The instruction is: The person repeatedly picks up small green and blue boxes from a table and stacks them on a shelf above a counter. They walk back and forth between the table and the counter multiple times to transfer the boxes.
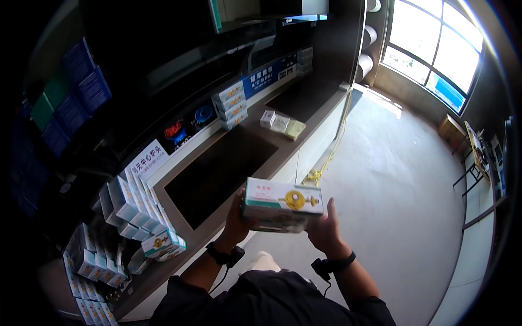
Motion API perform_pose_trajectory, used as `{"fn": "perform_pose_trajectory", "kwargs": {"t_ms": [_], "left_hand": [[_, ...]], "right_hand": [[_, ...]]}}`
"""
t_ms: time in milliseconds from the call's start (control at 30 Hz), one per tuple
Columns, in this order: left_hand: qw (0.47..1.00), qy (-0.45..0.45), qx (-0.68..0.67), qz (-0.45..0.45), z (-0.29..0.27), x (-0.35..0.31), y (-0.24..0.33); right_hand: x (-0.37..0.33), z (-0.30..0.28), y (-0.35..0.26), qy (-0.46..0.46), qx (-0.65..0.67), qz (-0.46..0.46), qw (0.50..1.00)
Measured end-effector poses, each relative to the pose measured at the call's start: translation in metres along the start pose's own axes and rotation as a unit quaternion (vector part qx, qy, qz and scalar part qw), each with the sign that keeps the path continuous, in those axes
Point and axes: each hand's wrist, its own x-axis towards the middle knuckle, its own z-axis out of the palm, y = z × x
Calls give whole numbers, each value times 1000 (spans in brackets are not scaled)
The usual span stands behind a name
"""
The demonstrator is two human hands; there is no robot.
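Between my two hands I carry a white and green cardboard box (283,195) in front of my body, with a brass-coloured valve-like fitting pictured on its top. My left hand (237,220) grips its left end, the fingers partly hidden. At the right end my right hand (327,232) presses with the palm and fingers, thumb pointing up. The box's shaded front side (277,221) is blurred; I cannot tell whether a second box lies under it. A similar box (163,244) sits on the counter, left of my left forearm.
Stacked boxes (133,204) crowd the counter (198,239) on the left, with more boxes (98,261) nearer. Against the back stands another stack (230,104). A small white box (267,119) and a yellowish packet (294,130) lie farther along. Yellow cord (314,175) trails onto the floor.
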Motion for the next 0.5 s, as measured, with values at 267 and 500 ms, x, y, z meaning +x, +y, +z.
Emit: {"fn": "perform_pose_trajectory", "kwargs": {"t_ms": [267, 500], "left_hand": [[987, 114, -52, 100, 37, 231, 49], [926, 268, -74, 257, 45, 411, 70]], "right_hand": [[139, 37, -148, 55, -457, -355, 814], [284, 64, -275, -40, -542, -430, 721]]}}
